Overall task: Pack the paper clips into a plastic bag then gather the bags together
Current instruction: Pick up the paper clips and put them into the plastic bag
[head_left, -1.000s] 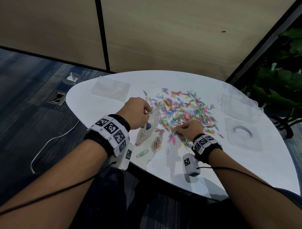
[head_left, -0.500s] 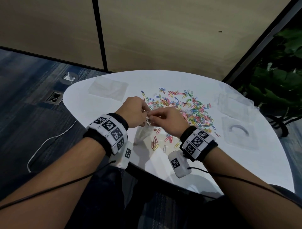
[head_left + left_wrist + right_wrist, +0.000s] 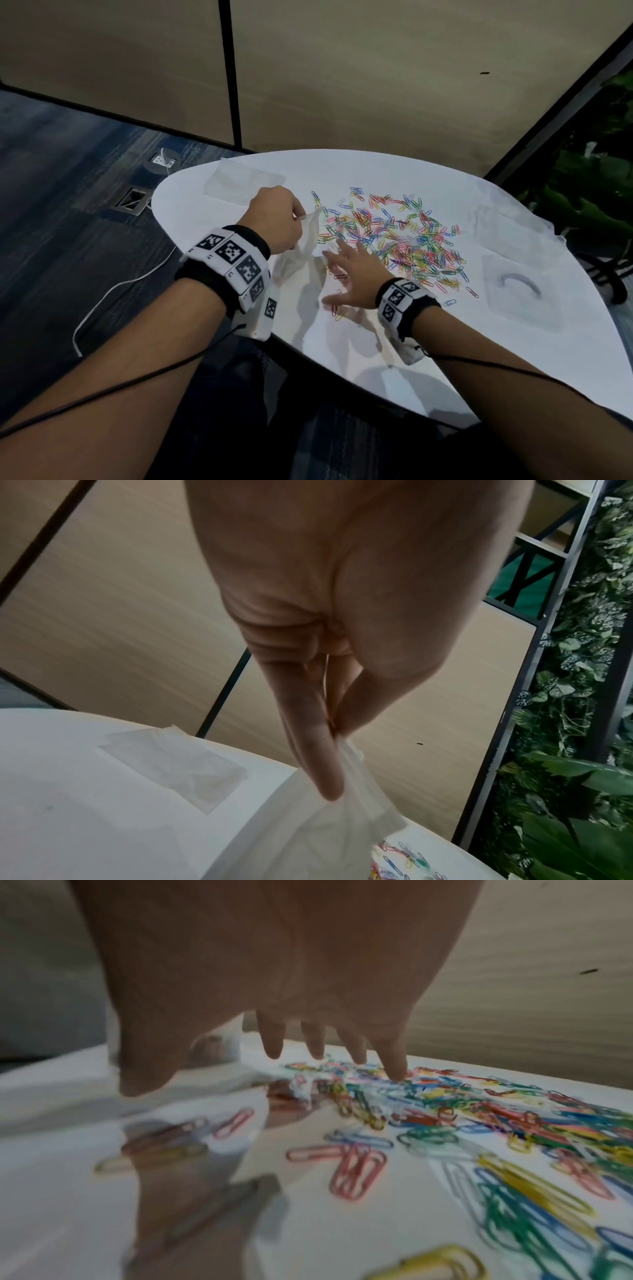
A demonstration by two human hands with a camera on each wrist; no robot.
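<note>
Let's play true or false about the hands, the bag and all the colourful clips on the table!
1. The left hand pinches the plastic bag by its top edge. True.
2. The right hand is closed in a fist. False: its fingers are spread out straight over the paper clips.
3. All the paper clips are one colour. False: they are red, blue, green, yellow and more.
4. Most paper clips lie loose on the white table. True.
5. The table is square. False: its edge is rounded.
</note>
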